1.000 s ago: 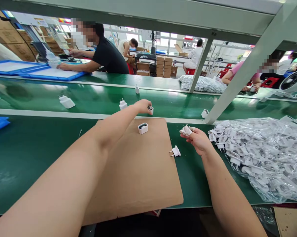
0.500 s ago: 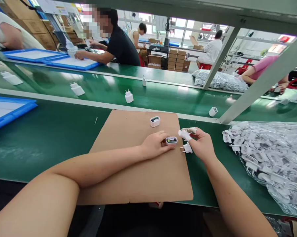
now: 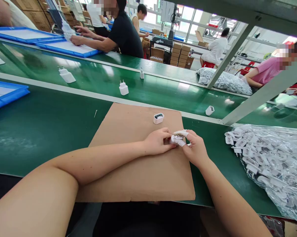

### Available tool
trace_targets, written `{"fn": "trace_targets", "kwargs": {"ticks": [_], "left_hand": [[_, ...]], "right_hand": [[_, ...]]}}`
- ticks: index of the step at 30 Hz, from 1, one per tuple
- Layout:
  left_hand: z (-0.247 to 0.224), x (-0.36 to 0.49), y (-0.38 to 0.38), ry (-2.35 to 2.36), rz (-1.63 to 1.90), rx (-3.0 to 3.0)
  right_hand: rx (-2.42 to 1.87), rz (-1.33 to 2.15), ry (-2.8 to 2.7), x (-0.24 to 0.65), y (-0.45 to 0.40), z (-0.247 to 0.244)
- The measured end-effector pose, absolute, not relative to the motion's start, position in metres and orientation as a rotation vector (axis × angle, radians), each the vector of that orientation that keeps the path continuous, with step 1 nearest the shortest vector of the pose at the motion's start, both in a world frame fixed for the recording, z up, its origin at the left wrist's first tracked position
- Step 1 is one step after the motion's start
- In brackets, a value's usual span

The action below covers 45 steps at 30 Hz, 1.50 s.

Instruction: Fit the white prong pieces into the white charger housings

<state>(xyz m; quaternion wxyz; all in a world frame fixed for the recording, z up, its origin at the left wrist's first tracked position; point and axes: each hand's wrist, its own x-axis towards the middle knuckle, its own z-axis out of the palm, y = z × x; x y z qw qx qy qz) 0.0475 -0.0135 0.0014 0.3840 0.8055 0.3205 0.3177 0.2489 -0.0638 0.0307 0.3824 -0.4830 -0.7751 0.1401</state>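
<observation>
My left hand point(image 3: 159, 141) is closed around the left side of a white charger housing point(image 3: 172, 139), above the cardboard sheet point(image 3: 138, 174). From the right, my right hand point(image 3: 195, 146) meets it, thumb and forefinger pinched together at the housing's end. White coverings wrap those fingertips. Whatever lies between them is too small and covered to make out. Just beyond my hands, a second white charger housing point(image 3: 158, 118) stands on the cardboard, its open top showing dark parts inside.
To the right lies a clear plastic bag point(image 3: 269, 158) of white plug parts. Several white chargers, such as one charger point(image 3: 124, 88), lie on the green belt point(image 3: 94, 77) ahead. A blue-rimmed tray point(image 3: 10, 95) is at left. A slanted metal post point(image 3: 259, 84) rises at right. Co-workers sit across.
My right hand has moved left and now meets the housing in my left hand. The two-pin plug part beside my right hand is no longer visible. The view has shifted slightly.
</observation>
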Motion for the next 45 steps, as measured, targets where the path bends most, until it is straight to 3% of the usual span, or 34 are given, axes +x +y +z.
{"fn": "trace_targets", "kwargs": {"ticks": [15, 45], "left_hand": [[0.005, 0.047, -0.012, 0.839, 0.746, 2.048], [0.007, 0.046, -0.010, 0.801, 0.657, 1.964]], "right_hand": [[-1.233, 0.247, -2.011, 0.250, -0.062, 0.030], [-1.410, 0.427, -2.065, 0.249, -0.059, 0.047]]}}
